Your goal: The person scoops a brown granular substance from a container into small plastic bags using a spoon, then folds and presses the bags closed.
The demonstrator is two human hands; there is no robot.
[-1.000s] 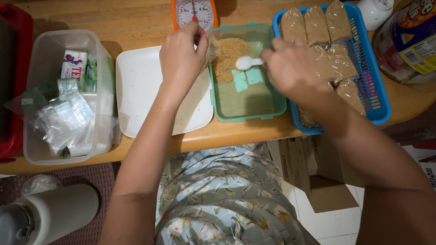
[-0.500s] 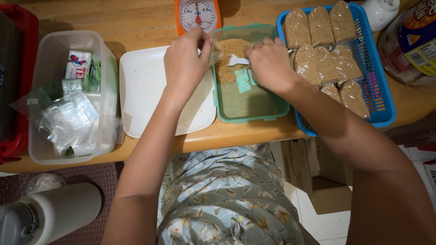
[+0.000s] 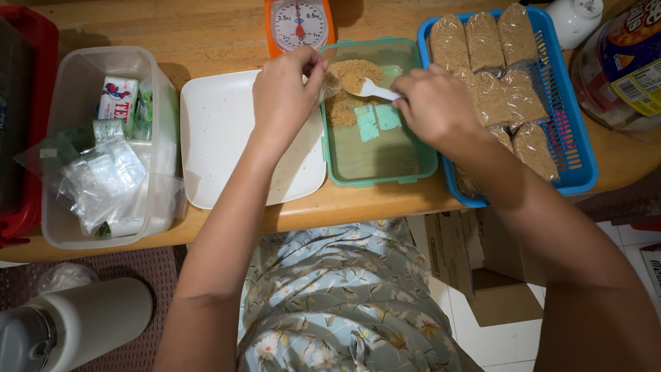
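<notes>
Fingers of our left hand (image 3: 286, 93) pinch a thin, limp clear bag (image 3: 332, 81) by its rim while our right hand (image 3: 434, 103) grips a light white spoon (image 3: 372, 89) over loose brown crumbs (image 3: 348, 89) just beyond them.

2 hands (image 3: 286, 93), 1 spoon (image 3: 372, 89), 1 scale (image 3: 298, 24), approx 8 filled bags (image 3: 482, 41)

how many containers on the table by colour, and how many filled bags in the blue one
Green tub: 1
Blue basket: 1
White lid: 1
Clear tub: 1
Red bin: 1
Filled bags in view in the basket: 7
Total: 12
</notes>
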